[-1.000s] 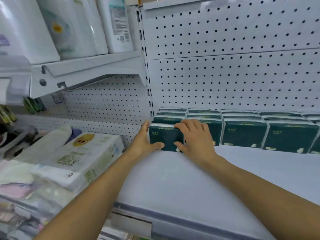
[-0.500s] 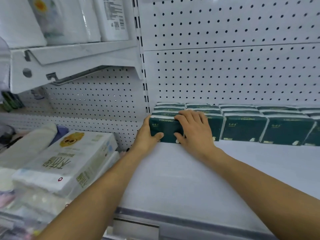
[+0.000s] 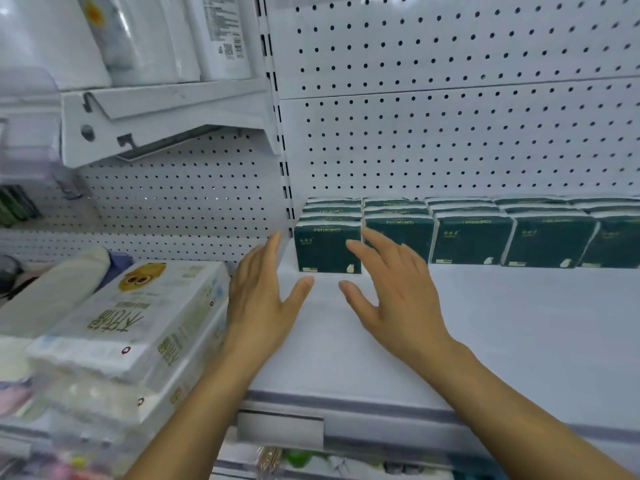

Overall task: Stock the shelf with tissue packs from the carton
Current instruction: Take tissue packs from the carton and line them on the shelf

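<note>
Both hands free, hovering just off the front-left tissue pack on the shelf.

L hand [image 3: 263, 299] spread wide, fingers straight, thumb out to the right, holding nothing, just left of and slightly in front of the tissue pack [image 3: 327, 249]. R hand [image 3: 394, 289] likewise spread, empty, fingertips overlapping the pack's right edge in view; contact can't be told. Pack dark green, upright, at left end of a row of green packs [image 3: 550, 242] running right along the pegboard back panel [image 3: 450, 133], more rows behind. White shelf [image 3: 519, 334] bare in front of the row. Left bay: white wrapped tissue bundles w/ yellow cartoon face [image 3: 138, 317], stacked. Upper shelf bracket [image 3: 166, 119] w/ white packs on top.
</note>
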